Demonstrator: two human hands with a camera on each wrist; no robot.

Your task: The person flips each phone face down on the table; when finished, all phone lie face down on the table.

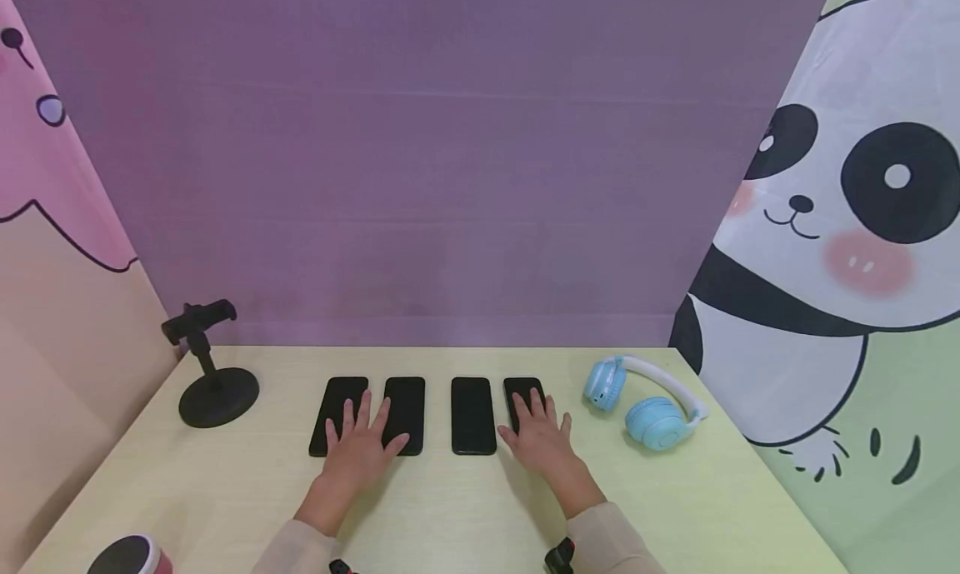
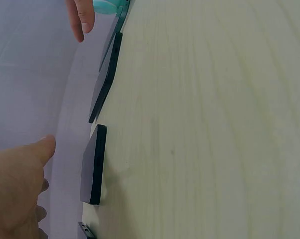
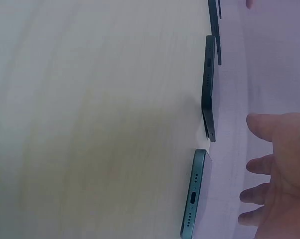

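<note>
Several black smartphones lie flat in a row. My left hand point(image 1: 358, 456), fingers spread and straight, is held over the leftmost phone point(image 1: 339, 399) and the second phone point(image 1: 405, 403). In the left wrist view that hand stays raised off the second phone point(image 2: 94, 167). The third phone point(image 1: 472, 416) lies uncovered between the hands. My right hand point(image 1: 542, 442), also spread, overlaps the rightmost phone point(image 1: 517, 386) in the head view. From the right wrist, a gap shows between its fingers and that phone's teal edge point(image 3: 194, 194). Neither hand holds anything.
Light blue and white headphones point(image 1: 660, 416) lie right of the phones on the pale wooden table point(image 1: 442, 516). A black stand point(image 1: 217, 395) with a round base is at the back left. A round dark-topped container point(image 1: 127, 556) shows at the front left. A purple backdrop point(image 1: 450, 182) rises behind.
</note>
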